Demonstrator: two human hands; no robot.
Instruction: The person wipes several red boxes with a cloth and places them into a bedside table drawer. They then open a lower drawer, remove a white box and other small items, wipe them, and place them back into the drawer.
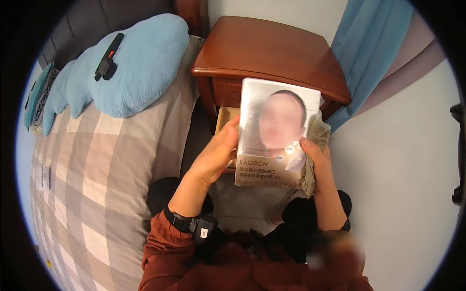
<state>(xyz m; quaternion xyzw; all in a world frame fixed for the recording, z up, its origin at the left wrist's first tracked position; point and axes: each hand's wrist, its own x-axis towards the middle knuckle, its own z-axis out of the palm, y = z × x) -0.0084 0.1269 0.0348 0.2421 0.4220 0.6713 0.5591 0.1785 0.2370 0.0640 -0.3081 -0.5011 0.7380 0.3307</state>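
A silver and gold Eaoron face mask box is held upright before me, its printed front facing up towards me. My left hand grips the box's left edge, its fingers partly hidden behind. On the right side my right hand holds the box together with a brownish-grey cloth, which lies between the palm and the box edge. Behind the box stands a reddish-brown wooden nightstand. Its pulled-out drawer shows pale wood at the left; the box hides most of it.
To the left is a bed with a checked cover. On it rest a light blue plush cushion and a black device with a red light. A blue curtain hangs beside the nightstand at the right.
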